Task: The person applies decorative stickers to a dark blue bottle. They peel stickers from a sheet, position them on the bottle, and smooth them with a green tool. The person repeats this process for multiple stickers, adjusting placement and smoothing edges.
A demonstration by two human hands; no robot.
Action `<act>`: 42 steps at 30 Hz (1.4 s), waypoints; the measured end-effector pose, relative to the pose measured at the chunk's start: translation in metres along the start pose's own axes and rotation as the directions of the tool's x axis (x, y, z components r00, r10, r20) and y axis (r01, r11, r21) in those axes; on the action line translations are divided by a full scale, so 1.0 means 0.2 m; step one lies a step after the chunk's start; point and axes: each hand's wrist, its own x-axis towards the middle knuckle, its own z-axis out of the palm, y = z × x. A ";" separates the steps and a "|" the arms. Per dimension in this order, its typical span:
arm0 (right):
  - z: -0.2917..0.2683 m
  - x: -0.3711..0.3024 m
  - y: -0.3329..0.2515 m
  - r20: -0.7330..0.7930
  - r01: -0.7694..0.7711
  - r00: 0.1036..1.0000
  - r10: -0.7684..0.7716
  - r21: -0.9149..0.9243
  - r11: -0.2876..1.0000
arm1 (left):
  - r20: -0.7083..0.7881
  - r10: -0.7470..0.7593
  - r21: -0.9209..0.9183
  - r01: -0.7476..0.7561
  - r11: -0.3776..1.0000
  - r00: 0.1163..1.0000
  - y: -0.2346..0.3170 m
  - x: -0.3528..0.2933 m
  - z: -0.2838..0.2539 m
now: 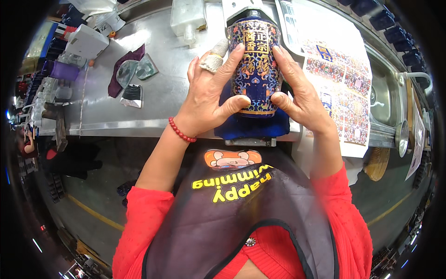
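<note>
Along the near side, the front edge of the steel bench (153, 109) ran just short of the person's apron (278, 186), and a blue support (246, 128) reached over that edge. To the left, a broad stretch of metal separated the left hand (209, 95) from a dark purple cloth (121, 69) with clear pieces on it. The right side was tighter: a large printed sheet (332, 28) came close beside the right hand (302, 95), with a sink (385, 104) beyond. Past the bottle's neck, a white object (239, 5) crowded the far side.

The bottle (254, 69) appeared to lie on the blue support between the two hands, neck away from the person, decorated face up. It was deep blue, densely patterned in orange, pale blue and gold, with gold lettering, a framed panel near the shoulder and a gold band around the base. Both hands were spread rather than clenched, thumbs and fingertips resting against its sides. A greyish wrap (214, 56) covered one left finger.
</note>
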 end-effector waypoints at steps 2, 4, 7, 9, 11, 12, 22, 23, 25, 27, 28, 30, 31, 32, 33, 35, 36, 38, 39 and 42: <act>0.00 -0.01 0.00 -0.009 -0.001 1.000 0.001 0.011 1.000 | -0.033 0.024 -0.033 -0.025 0.999 0.999 0.00 0.01 0.01; 0.01 -0.02 0.01 -0.024 0.001 1.000 0.000 0.038 0.999 | -0.037 0.036 -0.051 -0.038 0.998 0.999 0.00 0.02 0.01; 0.02 -0.02 0.01 -0.016 0.016 1.000 -0.016 0.050 0.999 | -0.013 0.031 -0.049 -0.032 0.998 0.999 -0.01 0.01 0.00; 0.01 -0.02 0.01 -0.016 0.003 1.000 -0.002 0.024 1.000 | -0.005 0.036 -0.032 -0.036 0.999 0.999 -0.01 0.00 0.01; 0.00 -0.02 0.00 -0.004 -0.016 1.000 0.016 0.004 1.000 | 0.027 0.024 -0.034 -0.023 0.999 0.999 -0.02 -0.01 0.00; -0.01 -0.02 0.00 0.003 -0.015 1.000 0.015 -0.010 1.000 | 0.040 0.005 -0.009 -0.004 1.000 0.999 -0.02 -0.02 0.00; -0.06 -0.02 -0.08 0.076 -0.006 0.997 0.015 -0.106 0.994 | -0.205 -0.013 0.314 0.079 0.946 0.979 0.08 -0.13 0.03; -0.05 -0.02 -0.08 0.068 0.014 0.998 -0.007 -0.100 0.995 | -0.222 0.028 0.352 0.053 0.935 0.975 0.09 -0.13 0.02; -0.04 -0.03 -0.09 0.057 -0.005 0.998 0.011 -0.119 0.993 | -0.247 0.058 0.402 0.048 0.914 0.967 0.12 -0.13 0.01; -0.03 -0.06 -0.10 0.078 0.021 0.997 -0.008 -0.164 0.986 | -0.277 0.090 0.389 0.026 0.921 0.957 0.15 -0.13 0.01; -0.02 -0.07 -0.10 0.067 0.031 0.998 -0.019 -0.180 0.983 | -0.285 0.098 0.391 0.022 0.920 0.954 0.17 -0.13 0.02; -0.02 -0.09 -0.11 0.085 -0.011 0.996 0.031 -0.219 0.976 | -0.292 0.073 0.354 0.036 0.934 0.954 0.18 -0.14 0.04; -0.01 -0.10 -0.11 0.083 -0.034 0.995 0.055 -0.234 0.972 | -0.295 0.058 0.334 0.046 0.941 0.954 0.18 -0.14 0.05; -0.01 -0.10 -0.11 0.099 -0.028 0.993 0.062 -0.316 0.948 | -0.295 0.044 0.315 0.053 0.947 0.955 0.17 -0.15 0.06; -0.01 -0.10 -0.11 0.091 -0.043 0.993 0.078 -0.333 0.942 | -0.282 0.029 0.295 0.058 0.954 0.959 0.17 -0.16 0.06; -0.01 -0.10 -0.11 0.081 -0.046 0.993 0.081 -0.367 0.929 | -0.282 0.033 0.269 0.046 0.962 0.959 0.17 -0.18 0.08; -0.01 -0.10 -0.11 0.078 -0.051 0.993 0.086 -0.374 0.926 | -0.273 0.021 0.260 0.053 0.964 0.962 0.17 -0.19 0.08; 0.00 -0.10 -0.10 0.074 -0.054 0.993 0.090 -0.387 0.920 | -0.263 0.001 0.232 0.063 0.971 0.965 0.16 -0.21 0.10; 0.00 -0.10 -0.10 0.067 -0.057 0.994 0.089 -0.376 0.925 | -0.263 -0.004 0.219 0.064 0.974 0.965 0.16 -0.22 0.10; 0.00 -0.10 -0.11 0.071 -0.099 0.989 0.129 -0.334 0.937 | -0.234 -0.044 0.182 0.089 0.979 0.971 0.15 -0.23 0.10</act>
